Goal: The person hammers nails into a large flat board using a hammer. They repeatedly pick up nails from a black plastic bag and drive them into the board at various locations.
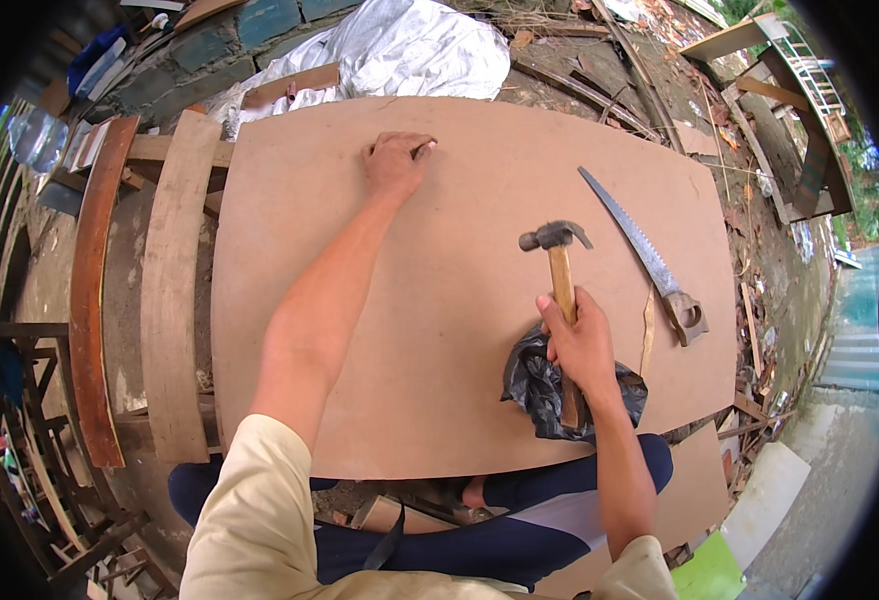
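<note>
A large brown wooden board (429,340) lies flat in front of me. Near its far edge rests my left hand (397,162), its fingers curled together; whatever they may pinch is too small or hidden to name. My right hand (581,340) is wrapped round the wooden handle of a claw hammer (561,268), its dark metal head raised and pointing away from me. Beneath that hand a crumpled black plastic bag (531,375) sits on the board. To the right lies a handsaw (641,246), its wooden grip toward me, with a thin wood strip (648,335) beside it.
Two long planks, one reddish-brown (99,300) and one pale (172,300), stand along the board's left side. A silvery sheet (409,50) is heaped beyond the far edge. Scrap wood (599,95) litters the ground behind. A wooden frame (799,110) stands far right.
</note>
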A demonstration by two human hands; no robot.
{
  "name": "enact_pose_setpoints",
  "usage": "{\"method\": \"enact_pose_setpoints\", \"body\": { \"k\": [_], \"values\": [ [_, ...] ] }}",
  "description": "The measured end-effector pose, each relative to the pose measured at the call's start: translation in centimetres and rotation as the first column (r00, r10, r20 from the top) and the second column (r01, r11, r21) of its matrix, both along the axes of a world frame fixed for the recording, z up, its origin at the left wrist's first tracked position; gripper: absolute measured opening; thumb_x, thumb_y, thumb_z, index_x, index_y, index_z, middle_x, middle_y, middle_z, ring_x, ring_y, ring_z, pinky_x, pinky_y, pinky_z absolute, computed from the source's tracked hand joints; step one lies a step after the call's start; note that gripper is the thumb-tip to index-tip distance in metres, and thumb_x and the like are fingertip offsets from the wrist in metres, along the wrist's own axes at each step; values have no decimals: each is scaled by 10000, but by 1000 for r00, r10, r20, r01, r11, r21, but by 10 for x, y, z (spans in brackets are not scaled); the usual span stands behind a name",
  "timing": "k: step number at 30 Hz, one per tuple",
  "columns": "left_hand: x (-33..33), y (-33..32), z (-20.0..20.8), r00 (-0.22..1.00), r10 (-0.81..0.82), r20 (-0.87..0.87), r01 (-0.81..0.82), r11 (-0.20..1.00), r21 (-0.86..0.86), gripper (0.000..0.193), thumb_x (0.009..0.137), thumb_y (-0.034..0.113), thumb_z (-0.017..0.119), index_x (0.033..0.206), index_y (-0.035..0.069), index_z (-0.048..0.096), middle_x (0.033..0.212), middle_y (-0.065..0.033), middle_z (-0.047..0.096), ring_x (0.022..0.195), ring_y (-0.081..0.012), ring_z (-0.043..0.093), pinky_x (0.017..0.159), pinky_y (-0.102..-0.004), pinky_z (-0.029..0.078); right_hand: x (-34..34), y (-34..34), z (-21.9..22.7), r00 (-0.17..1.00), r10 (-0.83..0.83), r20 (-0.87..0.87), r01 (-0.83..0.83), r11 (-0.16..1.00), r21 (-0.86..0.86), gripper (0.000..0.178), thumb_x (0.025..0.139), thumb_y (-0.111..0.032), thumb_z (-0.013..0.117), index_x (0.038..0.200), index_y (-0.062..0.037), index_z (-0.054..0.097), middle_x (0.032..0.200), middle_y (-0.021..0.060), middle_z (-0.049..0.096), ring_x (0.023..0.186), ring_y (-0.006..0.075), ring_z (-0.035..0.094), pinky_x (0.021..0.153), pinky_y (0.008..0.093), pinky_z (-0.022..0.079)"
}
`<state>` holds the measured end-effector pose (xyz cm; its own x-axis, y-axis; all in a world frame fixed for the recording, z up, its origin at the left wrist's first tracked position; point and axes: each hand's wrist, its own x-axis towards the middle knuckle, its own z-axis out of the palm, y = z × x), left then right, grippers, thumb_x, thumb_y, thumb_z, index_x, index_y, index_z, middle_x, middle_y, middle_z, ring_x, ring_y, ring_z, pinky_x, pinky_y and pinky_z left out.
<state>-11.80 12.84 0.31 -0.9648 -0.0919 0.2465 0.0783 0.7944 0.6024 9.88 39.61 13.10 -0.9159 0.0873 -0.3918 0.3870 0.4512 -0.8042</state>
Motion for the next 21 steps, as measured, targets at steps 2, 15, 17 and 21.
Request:
{"method": "enact_pose_setpoints", "body": {
  "k": [2,15,17,21],
  "values": [
    [1,-1,-3,1000,12,-22,-12,1000,-22,208,966,364,671,1068,239,802,1208,78,727,1223,-152,548,1071,-432,292,-31,-8,-8,994,48,-98,-44,998,39,329,1031,-332,623,1031,-5,585,698,12,550,461,79,511,421,262,405],
    [3,2,0,998,23,-62,-27,997,-74,208,963,341,671,1075,230,807,1157,75,713,1231,-184,541,1053,-446,325,-179,-98,-44,875,369,-315,-250,899,359,348,1048,-298,526,1064,49,538,758,306,657,714,500,656,669,559,503],
    [1,5,0,998,8,-61,-12,998,-60,226,962,368,679,1068,215,808,1152,69,714,1223,-190,540,1054,-457,323,-187,-95,-56,839,401,-369,-240,880,410,365,1053,-319,527,1058,45,538,784,320,659,702,507,644,657,543,508],
    [3,-1,-1,999,16,-50,-18,999,-39,229,956,373,691,1067,212,810,1157,60,713,1220,-198,539,1054,-462,327,-180,-107,-40,861,337,-381,-197,911,361,375,1050,-326,531,1034,48,534,765,322,655,718,503,656,667,557,498]
  ]
}}
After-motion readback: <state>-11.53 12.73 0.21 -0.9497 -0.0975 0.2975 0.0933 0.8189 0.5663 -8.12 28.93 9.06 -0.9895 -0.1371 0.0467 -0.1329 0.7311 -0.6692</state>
